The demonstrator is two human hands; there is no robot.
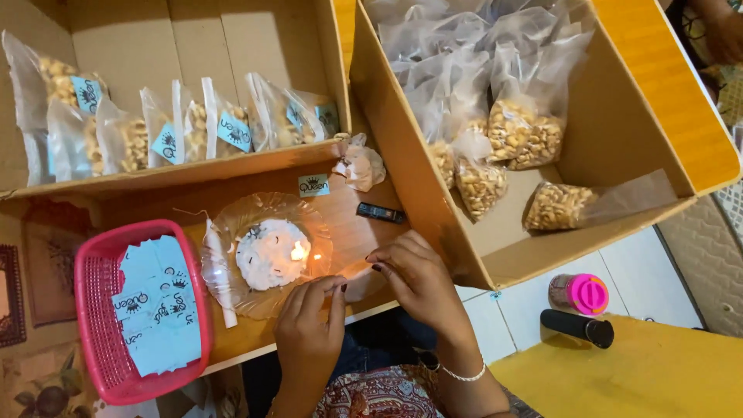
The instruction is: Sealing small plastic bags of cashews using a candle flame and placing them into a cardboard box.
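My left hand [309, 329] and my right hand [418, 279] meet at the near edge of a wooden board. Together they pinch the edge of a thin clear plastic bag [354, 271], with the fingertips close together. Just left of the fingers a small flame [299, 251] burns on a white lump of wax [267, 254]. The wax sits in a clear glass dish [232, 224]. The bag's edge lies beside the dish rim, near the flame. The rest of the bag is hidden under my right hand.
A pink basket [97, 310] of pale blue labels [155, 306] stands at the left. The left cardboard box [186, 174] holds labelled nut bags; the right box [619, 131] holds unlabelled nut bags. A black lighter [381, 212], a loose label [313, 185], a pink-lidded jar [580, 292] and a black cylinder [576, 327] lie nearby.
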